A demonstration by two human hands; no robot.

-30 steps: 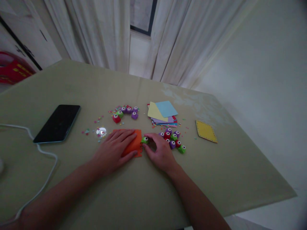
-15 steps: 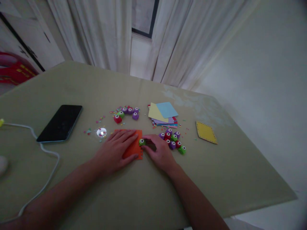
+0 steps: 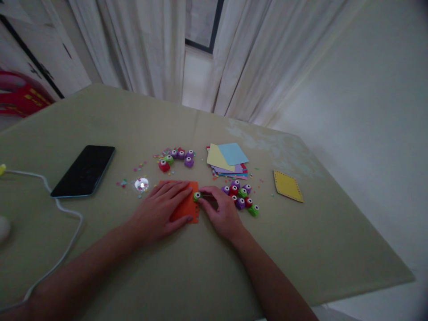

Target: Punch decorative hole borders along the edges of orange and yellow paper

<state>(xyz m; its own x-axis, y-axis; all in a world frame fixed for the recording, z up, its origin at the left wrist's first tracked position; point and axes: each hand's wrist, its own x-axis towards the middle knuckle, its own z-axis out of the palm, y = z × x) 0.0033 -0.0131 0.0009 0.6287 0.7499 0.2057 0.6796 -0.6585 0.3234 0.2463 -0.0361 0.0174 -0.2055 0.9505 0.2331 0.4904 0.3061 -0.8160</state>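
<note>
My left hand [image 3: 157, 215] lies flat, fingers spread, on an orange paper square [image 3: 186, 206] on the table. My right hand [image 3: 222, 213] pinches a small green paper punch [image 3: 197, 195] with a white eye, set at the orange paper's right edge. Just right of that hand is a cluster of several small punches [image 3: 241, 196] in purple, red and green.
A stack of coloured paper squares [image 3: 226, 158] lies behind the hands, a yellow perforated square [image 3: 288, 186] to the right. More punches [image 3: 176, 157] and paper confetti sit mid-table. A black phone [image 3: 84, 170] and a white cable [image 3: 62, 209] lie left. Olive table [image 3: 301, 240]; curtains behind.
My right hand has slid the green punch slightly left onto the orange paper's edge. My left hand has stayed pressed on the paper.
</note>
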